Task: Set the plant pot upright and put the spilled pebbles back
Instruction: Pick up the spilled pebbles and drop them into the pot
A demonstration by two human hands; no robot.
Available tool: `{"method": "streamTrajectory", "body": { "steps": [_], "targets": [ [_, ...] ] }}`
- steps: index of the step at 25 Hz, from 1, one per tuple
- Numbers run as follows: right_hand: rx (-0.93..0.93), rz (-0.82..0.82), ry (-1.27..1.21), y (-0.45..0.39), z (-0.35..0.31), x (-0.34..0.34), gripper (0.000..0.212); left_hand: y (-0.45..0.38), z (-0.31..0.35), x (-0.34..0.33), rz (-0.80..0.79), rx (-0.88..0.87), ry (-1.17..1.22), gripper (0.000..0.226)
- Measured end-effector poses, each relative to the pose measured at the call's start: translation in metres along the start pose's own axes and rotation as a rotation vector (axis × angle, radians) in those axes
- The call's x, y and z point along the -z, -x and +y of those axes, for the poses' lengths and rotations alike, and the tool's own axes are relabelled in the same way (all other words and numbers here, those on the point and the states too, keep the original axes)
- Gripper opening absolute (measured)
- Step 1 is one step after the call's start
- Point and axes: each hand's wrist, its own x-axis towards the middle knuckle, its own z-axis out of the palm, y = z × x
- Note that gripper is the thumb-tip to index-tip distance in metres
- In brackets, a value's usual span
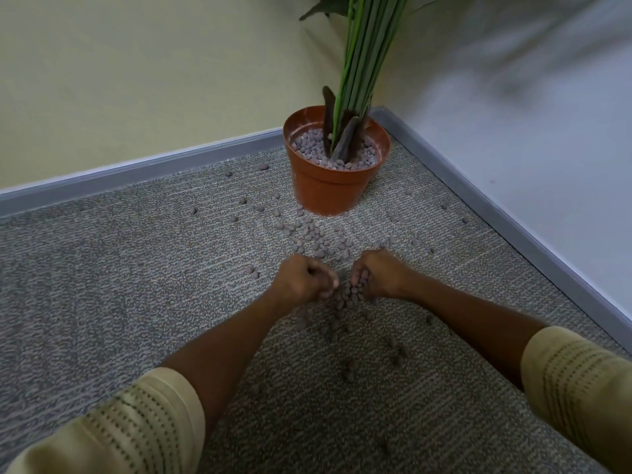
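Upright plant pot in a carpeted room corner, with both hands gathering spilled clay pebbles.

The grey carpet (pixel 102 285) meets two walls at a grey skirting board (pixel 136 171). The terracotta-coloured plastic plant pot (pixel 330 186) stands upright in the corner, part-filled with pebbles around green stems (pixel 362 63). Spilled pebbles (pixel 313 234) lie scattered in front of the pot and between the forearms. The left hand (pixel 302 280) is curled into a loose fist near the carpet; the right hand (pixel 374 273), just beside it, is cupped around a cluster of pebbles.
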Motion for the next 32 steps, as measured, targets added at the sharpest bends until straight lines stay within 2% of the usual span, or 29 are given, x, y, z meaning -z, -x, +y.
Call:
{"method": "streamTrajectory", "body": {
  "steps": [2,3,7,11,13,15,19,24,26,29,32],
  "targets": [
    [0.006,0.061,0.060,0.002,0.002,-0.005,0.025,-0.004,0.016,0.012,-0.001,0.176,0.509,0.012],
    [0.017,0.075,0.076,0.003,0.003,-0.006,0.024,-0.010,0.025,0.021,0.008,0.224,0.672,0.012],
    [0.100,0.013,0.079,0.005,0.006,0.002,0.025,-0.034,0.072,0.054,0.113,0.227,1.020,0.002],
    [0.154,-0.030,0.144,0.003,0.010,0.001,0.028,-0.054,0.120,0.060,0.178,0.130,1.120,0.002],
    [0.178,-0.029,0.184,0.001,0.010,-0.004,0.025,-0.061,0.135,0.059,0.227,0.107,1.094,0.013],
    [0.169,-0.030,0.193,-0.002,0.009,-0.007,0.024,-0.067,0.139,0.058,0.263,0.112,1.088,0.017],
    [0.114,-0.015,0.115,-0.004,0.013,-0.010,0.023,-0.067,0.137,0.061,0.268,0.125,1.181,0.010],
    [0.051,0.049,0.064,-0.006,0.012,-0.010,0.028,-0.056,0.144,0.059,0.207,0.091,1.121,0.038],
    [0.003,0.051,-0.087,-0.004,0.011,-0.007,0.026,-0.051,0.140,0.058,0.243,0.060,1.087,0.037],
    [-0.126,0.036,-0.676,0.000,0.007,0.013,0.015,-0.045,0.116,0.057,0.325,0.056,0.978,0.024],
    [-0.319,0.031,-1.239,-0.005,0.002,0.043,0.014,-0.036,0.079,0.052,0.358,0.150,0.725,0.025]
  ]
}}
